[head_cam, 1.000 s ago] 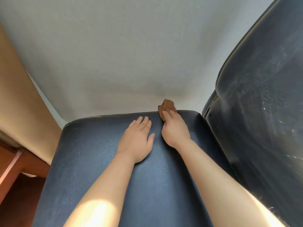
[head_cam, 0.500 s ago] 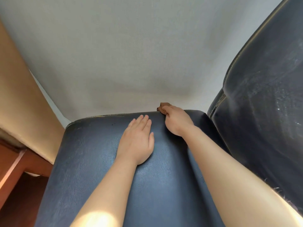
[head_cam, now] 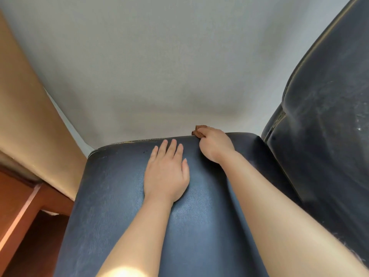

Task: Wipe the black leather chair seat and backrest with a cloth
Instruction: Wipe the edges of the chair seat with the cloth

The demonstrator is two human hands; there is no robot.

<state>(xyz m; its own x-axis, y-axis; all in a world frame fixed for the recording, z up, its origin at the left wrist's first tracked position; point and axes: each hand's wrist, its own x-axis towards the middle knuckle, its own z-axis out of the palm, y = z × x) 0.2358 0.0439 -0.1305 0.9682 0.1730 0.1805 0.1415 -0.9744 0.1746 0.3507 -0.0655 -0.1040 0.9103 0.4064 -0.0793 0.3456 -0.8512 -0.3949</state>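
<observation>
We see our left hand [head_cam: 166, 172] lying flat on the seat [head_cam: 123, 206], palm down, fingers straight and slightly spread, holding nothing. Its fingertips reach close to the far edge of the seat.

Our right hand [head_cam: 214, 145] sits just beside it, at that far edge, its fingers curled round a brown cloth [head_cam: 198, 131]. Only a small bunched corner of the cloth pokes out beyond the knuckles, over the rim of the seat; the rest is hidden inside the fist. The cloth touches the leather right at the edge.

The seat is dark and smooth, with pale scuffs near its left corner and a worn line along the far rim. The backrest [head_cam: 327, 136] rises on our right, also dark, streaked with whitish marks; a seam opens where it meets the seat.

Beyond the seat lies a pale grey floor [head_cam: 159, 66]. A tan wall [head_cam: 26, 116] runs along the left, with reddish wood [head_cam: 18, 206] below it.
</observation>
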